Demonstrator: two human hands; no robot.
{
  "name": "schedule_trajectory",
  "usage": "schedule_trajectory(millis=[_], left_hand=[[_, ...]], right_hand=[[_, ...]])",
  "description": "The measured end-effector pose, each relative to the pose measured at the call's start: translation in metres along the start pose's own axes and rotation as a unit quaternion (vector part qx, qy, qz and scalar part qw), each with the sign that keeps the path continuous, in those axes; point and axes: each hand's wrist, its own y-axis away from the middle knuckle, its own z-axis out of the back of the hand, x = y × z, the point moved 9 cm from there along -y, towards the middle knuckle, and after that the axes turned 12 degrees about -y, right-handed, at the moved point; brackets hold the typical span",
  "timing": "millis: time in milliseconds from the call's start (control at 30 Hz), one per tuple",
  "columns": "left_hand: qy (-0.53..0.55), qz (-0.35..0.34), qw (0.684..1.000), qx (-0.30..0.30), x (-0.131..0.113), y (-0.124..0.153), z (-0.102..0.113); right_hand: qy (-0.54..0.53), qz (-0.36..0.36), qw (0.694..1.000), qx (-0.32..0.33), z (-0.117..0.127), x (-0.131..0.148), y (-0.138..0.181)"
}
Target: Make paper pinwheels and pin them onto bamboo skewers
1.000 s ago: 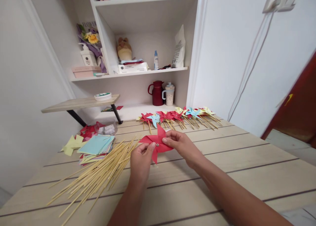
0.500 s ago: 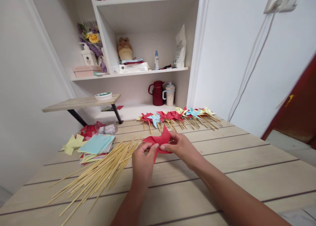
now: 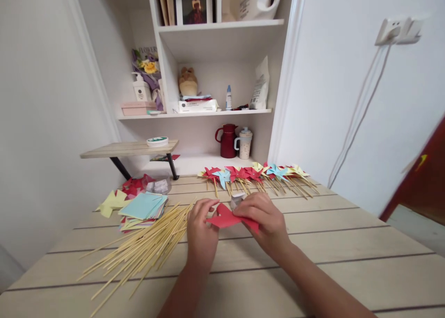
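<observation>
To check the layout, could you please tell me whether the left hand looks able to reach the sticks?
Probably yes: the sticks lie just beside the left hand, with nothing visible in between.

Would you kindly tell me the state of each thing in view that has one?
Red pinwheel: folded, held by the right hand
Left hand: beside it, contact unclear
Sticks: loose, fanned on the table
Paper: stacked, edges uneven
Other pinwheels: on sticks, lying down
Jug: upright, closed
Cup: upright, lidded
Plug: in its socket
</observation>
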Motion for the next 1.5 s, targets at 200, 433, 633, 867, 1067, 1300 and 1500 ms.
schedule_trajectory(millis=[200,433,633,867,1067,1300,1500], left_hand=[[-0.007,0.112,0.984,-0.138,0.031,-0.003,0.037],[0.079,0.298,0.929,-0.206,0.085,0.002,0.061],[0.164,0.372,0.899,-0.165,0.119,-0.002,0.07],[-0.08,0.197,0.977,0.005,0.098,-0.029,0.074],[-0.33,-0.081,0.909,0.242,0.041,-0.023,0.017],[-0.447,-0.194,0.802,0.345,0.027,0.005,-0.027],[-0.466,-0.137,0.811,0.326,0.04,0.001,-0.023]], right_hand=[[-0.056,-0.106,0.992,-0.028,0.006,-0.024,0.004],[-0.179,-0.409,0.884,-0.139,0.012,-0.096,0.04],[-0.222,-0.457,0.846,-0.16,0.006,-0.108,0.049],[-0.246,-0.468,0.833,-0.166,0.002,-0.109,0.054],[-0.241,-0.473,0.835,-0.141,-0.004,-0.108,0.057],[-0.255,-0.468,0.833,-0.147,-0.003,-0.106,0.054],[-0.265,-0.48,0.821,-0.158,-0.003,-0.1,0.051]])
